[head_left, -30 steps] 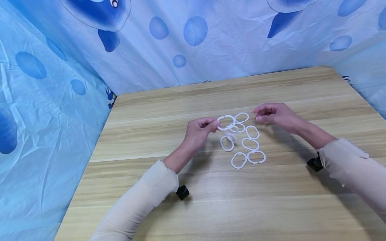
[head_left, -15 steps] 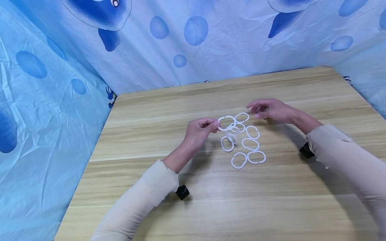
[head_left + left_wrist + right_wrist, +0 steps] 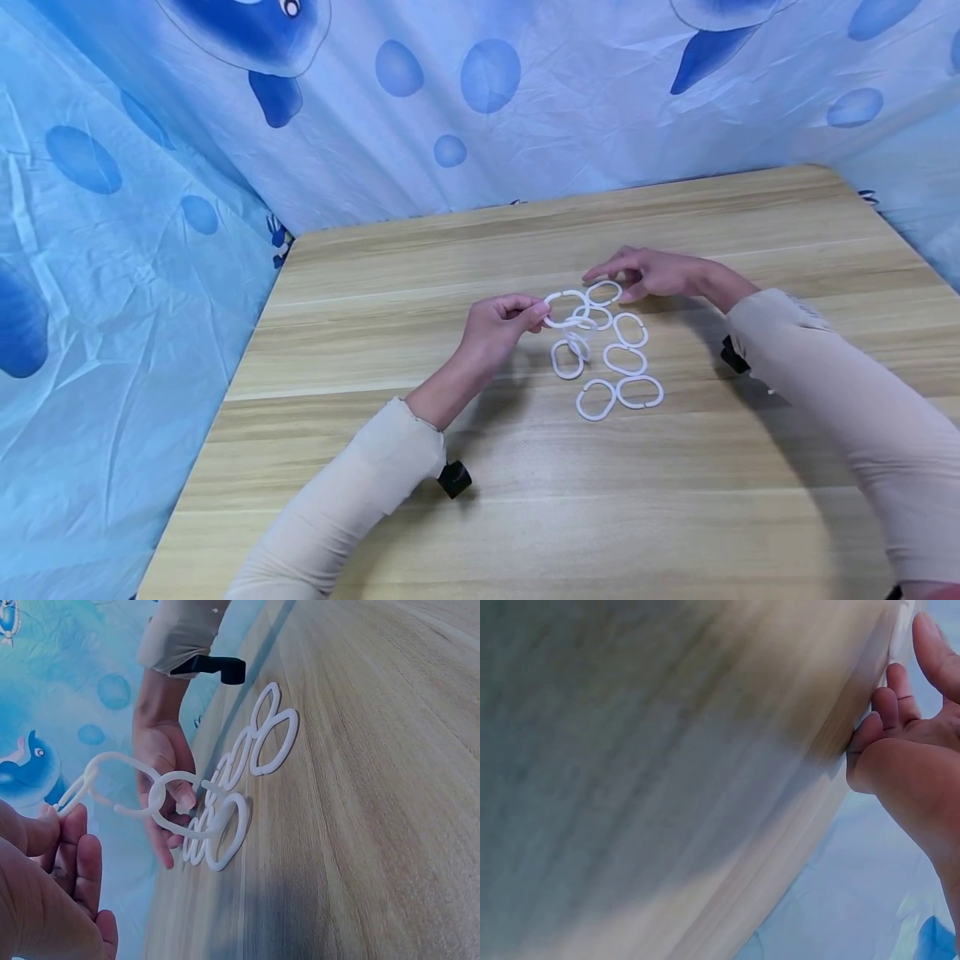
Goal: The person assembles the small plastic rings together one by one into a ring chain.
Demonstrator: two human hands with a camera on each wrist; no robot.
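Note:
My left hand (image 3: 498, 325) pinches a white oval ring with a small gap, a C-shaped link (image 3: 567, 292), between thumb and forefinger. In the left wrist view, further white links (image 3: 124, 757) hang joined to it in a short chain above the wooden table. My right hand (image 3: 648, 272) hovers at the far link (image 3: 603, 282), forefinger stretched over its far side and thumb near its right end. Contact there cannot be told. Little of that link shows beside my fingers in the right wrist view.
Several loose white links lie near the hands, including a front one (image 3: 595, 418) and one at front right (image 3: 641, 407). The wooden table (image 3: 540, 517) ends at the back against a blue curtain (image 3: 555, 125) with sea-animal prints. A black wrist camera (image 3: 453, 479) sits under the left sleeve.
My right hand has moved left across the table to the far link, with the forefinger extending. My left hand stays in place, still pinching its link.

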